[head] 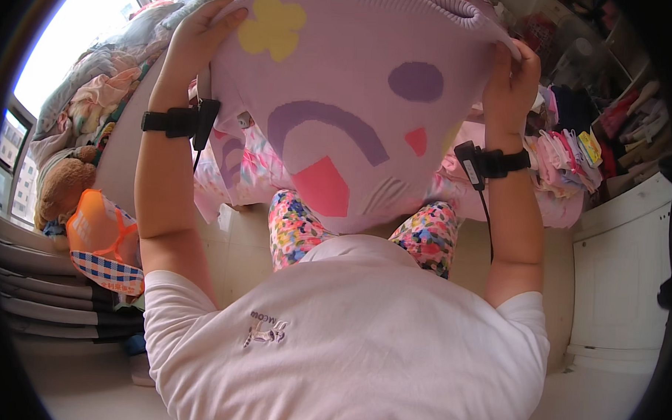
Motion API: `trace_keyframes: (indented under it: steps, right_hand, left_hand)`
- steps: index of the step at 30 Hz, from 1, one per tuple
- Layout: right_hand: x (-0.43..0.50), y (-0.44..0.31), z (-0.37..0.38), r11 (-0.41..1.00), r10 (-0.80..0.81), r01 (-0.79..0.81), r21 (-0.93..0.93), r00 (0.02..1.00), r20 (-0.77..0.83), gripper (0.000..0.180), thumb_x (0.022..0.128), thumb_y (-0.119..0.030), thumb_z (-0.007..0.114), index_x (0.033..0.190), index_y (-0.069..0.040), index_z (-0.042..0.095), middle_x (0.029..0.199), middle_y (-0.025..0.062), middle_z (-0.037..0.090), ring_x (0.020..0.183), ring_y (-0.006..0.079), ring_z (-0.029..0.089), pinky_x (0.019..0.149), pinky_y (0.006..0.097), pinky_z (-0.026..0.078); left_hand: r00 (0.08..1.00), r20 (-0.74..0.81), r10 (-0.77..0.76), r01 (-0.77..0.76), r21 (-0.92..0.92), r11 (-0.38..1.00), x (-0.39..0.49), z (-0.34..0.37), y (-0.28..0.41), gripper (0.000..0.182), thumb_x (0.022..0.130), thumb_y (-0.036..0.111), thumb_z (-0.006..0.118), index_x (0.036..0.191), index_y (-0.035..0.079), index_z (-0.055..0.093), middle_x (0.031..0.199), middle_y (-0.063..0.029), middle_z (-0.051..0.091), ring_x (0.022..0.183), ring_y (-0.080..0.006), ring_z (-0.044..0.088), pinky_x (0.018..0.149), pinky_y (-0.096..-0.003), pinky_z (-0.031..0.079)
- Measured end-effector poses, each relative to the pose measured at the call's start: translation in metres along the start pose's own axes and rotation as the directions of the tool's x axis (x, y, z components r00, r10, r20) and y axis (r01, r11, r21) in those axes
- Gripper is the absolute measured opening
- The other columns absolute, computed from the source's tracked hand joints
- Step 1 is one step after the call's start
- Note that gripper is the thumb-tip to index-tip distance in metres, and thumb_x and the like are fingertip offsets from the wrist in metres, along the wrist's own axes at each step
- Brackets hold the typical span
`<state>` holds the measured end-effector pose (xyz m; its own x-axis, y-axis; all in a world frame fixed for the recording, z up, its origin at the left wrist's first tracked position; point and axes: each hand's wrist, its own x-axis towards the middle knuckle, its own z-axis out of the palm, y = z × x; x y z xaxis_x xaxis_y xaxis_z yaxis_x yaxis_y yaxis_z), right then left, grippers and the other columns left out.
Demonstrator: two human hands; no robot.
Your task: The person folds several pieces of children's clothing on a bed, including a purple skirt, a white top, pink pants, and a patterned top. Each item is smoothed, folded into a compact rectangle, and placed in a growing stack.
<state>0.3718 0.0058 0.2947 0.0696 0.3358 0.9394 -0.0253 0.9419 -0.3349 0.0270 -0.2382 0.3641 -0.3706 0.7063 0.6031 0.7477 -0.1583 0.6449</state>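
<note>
A lilac knitted sweater (340, 88) hangs spread out before me, between my raised hands. It bears a yellow flower, purple shapes and red patches, with a ribbed edge along its top. My left hand (209, 33) pinches it at the upper left, thumb lying on the front. At the upper right, my right hand (512, 83) grips the opposite side near the ribbed neckline. The cloth sags toward my lap, its lower end by my knees. Behind it shows a pink patterned bed cover (260, 157), partly hidden.
Folded clothes (560, 157) stand in a row at the right, near a white cabinet (623, 264). Heaped bedding and clothes (107, 85) lie by the window at the left. Below them are a brown plush toy (68, 178) and an orange bag (105, 229) bearing writing.
</note>
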Motion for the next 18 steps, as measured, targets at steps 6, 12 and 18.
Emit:
trace_keyframes:
  steps: [6,12,18]
  right_hand:
    - [-0.038,0.086,0.051,0.957,0.291,-0.286,-0.053,0.943,0.160,0.023,0.090,-0.016,0.066,0.107,-0.002,0.059,0.102,0.0119,0.060,0.089,0.0250,0.061,0.082,0.0334,0.048]
    - [-0.103,0.206,0.134,0.971,0.217,-0.143,-0.193,0.864,0.454,0.055,0.086,-0.012,0.067,0.135,-0.002,0.045,0.134,0.0203,0.048,0.125,0.0322,0.046,0.106,0.0377,0.036]
    - [-0.238,0.214,0.114,0.882,0.457,-0.363,-0.302,0.500,0.735,0.027,0.079,-0.010,0.068,0.105,-0.006,0.063,0.104,0.0137,0.062,0.102,0.0301,0.059,0.090,0.0368,0.046]
  left_hand:
    - [0.976,0.175,-0.128,0.116,0.074,0.990,0.024,0.047,-0.110,0.037,0.090,0.026,0.069,0.116,0.001,0.065,0.093,-0.0028,0.067,0.082,-0.0088,0.062,0.075,-0.0235,0.049]
    - [0.978,0.024,-0.206,0.186,0.333,0.924,0.053,0.129,-0.268,0.033,0.085,0.016,0.066,0.117,0.007,0.065,0.100,-0.0109,0.066,0.089,-0.0188,0.063,0.078,-0.0310,0.051]
    - [0.943,0.099,-0.318,0.251,0.416,0.874,-0.046,0.188,-0.316,0.026,0.084,0.014,0.065,0.109,0.008,0.066,0.103,-0.0125,0.062,0.093,-0.0263,0.063,0.083,-0.0344,0.051]
